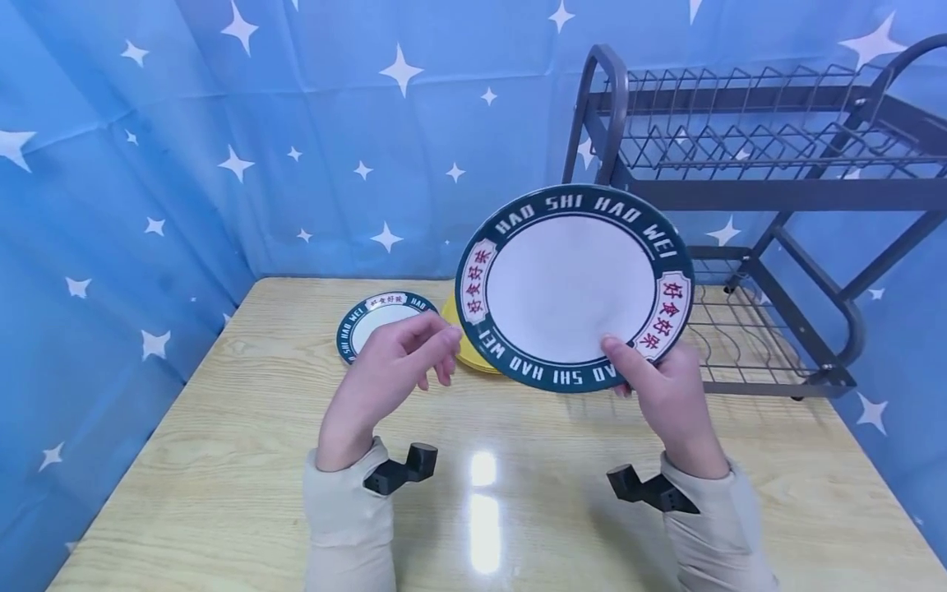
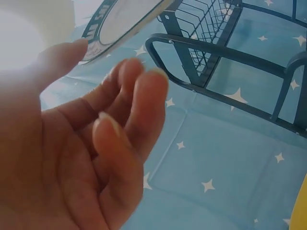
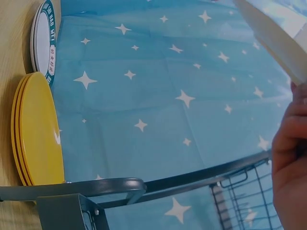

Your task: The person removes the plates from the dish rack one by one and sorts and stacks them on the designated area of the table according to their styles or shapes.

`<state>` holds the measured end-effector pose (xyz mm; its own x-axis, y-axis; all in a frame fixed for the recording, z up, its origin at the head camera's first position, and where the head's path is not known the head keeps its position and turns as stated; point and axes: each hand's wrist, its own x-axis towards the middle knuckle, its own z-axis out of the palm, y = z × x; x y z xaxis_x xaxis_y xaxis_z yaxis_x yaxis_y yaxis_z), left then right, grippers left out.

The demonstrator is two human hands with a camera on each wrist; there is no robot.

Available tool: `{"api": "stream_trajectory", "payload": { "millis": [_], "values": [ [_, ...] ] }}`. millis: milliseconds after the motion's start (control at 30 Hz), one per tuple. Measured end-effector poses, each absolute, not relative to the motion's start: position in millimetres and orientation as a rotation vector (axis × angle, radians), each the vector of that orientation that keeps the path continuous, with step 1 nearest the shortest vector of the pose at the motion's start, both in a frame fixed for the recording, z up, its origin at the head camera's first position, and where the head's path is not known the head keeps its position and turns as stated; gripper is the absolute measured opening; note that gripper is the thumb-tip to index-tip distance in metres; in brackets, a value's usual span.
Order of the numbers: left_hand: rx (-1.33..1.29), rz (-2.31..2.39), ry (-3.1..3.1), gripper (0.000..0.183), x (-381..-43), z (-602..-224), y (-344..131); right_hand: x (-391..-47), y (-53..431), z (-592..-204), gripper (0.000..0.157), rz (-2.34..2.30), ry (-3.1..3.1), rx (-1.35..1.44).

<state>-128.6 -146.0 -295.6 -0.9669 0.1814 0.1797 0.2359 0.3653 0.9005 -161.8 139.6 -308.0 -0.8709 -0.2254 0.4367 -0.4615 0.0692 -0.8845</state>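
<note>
My right hand (image 1: pixel 669 395) grips a round white plate (image 1: pixel 570 288) by its lower right edge, thumb on the face and fingers behind. The plate has a dark green rim with white lettering and red characters, and it is raised above the table with its face tilted toward me. My left hand (image 1: pixel 395 362) is in the air left of the plate, its fingers loosely bent around nothing. In the left wrist view, the fingers (image 2: pixel 148 100) stand apart from the plate (image 2: pixel 129 24). Behind the left hand lie a similar green-rimmed plate (image 1: pixel 355 316) and a stack of yellow plates (image 3: pixel 41 129).
A dark metal two-tier dish rack (image 1: pixel 769 193) with wire shelves stands at the back right of the wooden table (image 1: pixel 244 460). A blue curtain (image 1: pixel 333 164) with white stars hangs behind and along the sides.
</note>
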Motion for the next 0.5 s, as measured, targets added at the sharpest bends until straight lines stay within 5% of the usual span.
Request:
{"api": "stream_trajectory", "payload": {
  "millis": [500],
  "values": [
    [-0.255,-1.643,-2.595,0.039,-124.1,-288.6,-142.3,-166.4,142.3,-310.9,0.021,1.742,-2.364,0.837]
  ]
}}
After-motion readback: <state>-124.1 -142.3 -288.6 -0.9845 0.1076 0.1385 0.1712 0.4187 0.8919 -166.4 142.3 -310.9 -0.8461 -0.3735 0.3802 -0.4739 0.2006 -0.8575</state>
